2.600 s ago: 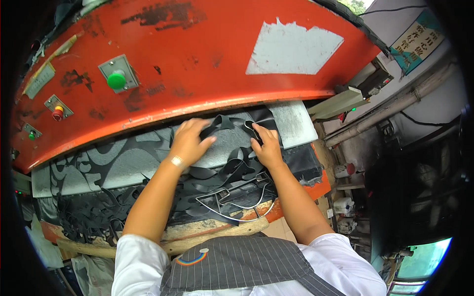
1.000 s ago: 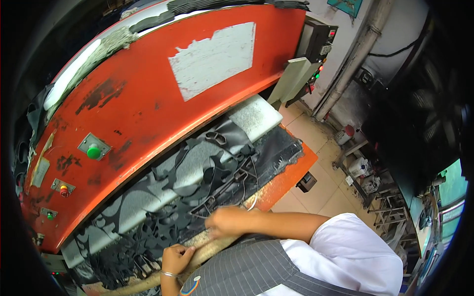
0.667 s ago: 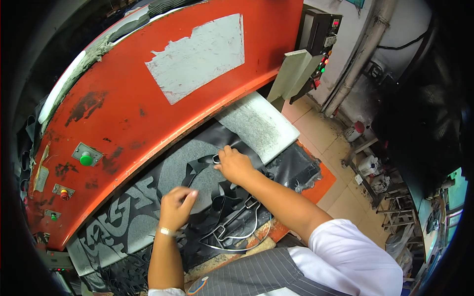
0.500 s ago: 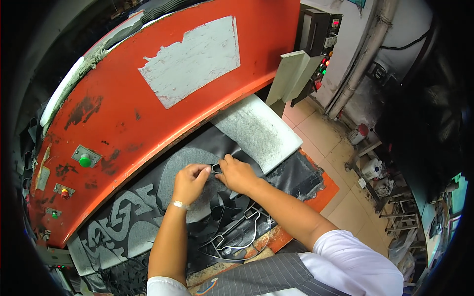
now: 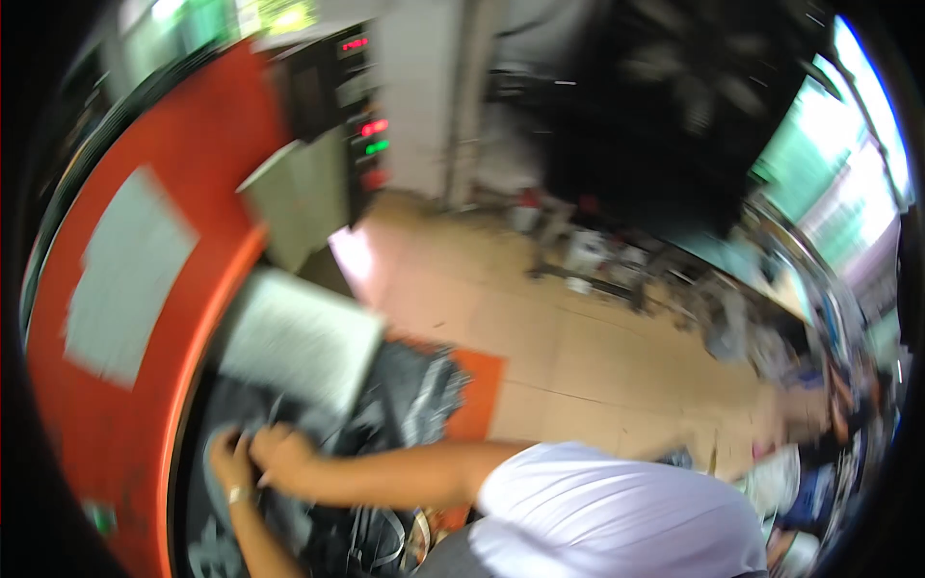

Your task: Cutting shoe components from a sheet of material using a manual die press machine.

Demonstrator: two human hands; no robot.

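Observation:
Motion blur smears the whole view. My left hand (image 5: 231,464) and my right hand (image 5: 281,459) are close together at the lower left, fingers bent inward. Whatever sits between their fingertips is lost in the blur and the dark gap. Beneath them lies black sheet material (image 5: 231,400) with grey areas, on a pale cutting board (image 5: 299,337) whose bare end shows beyond my hands. Thin metal outline shapes, like cutting dies (image 5: 387,539), rest close to my body, below my right forearm.
A large orange press (image 5: 207,144) borders the left side, with a lit control box (image 5: 358,125) and a pale bent plate (image 5: 303,197) at its end. An orange table corner (image 5: 479,385) juts toward the tiled floor (image 5: 578,356). Buckets and containers (image 5: 586,252) line the wall.
My view has swung to the right, so hands and press appear farther left. The small metal loop seen between my fingers earlier cannot be made out now. My hands stay together over the sheet.

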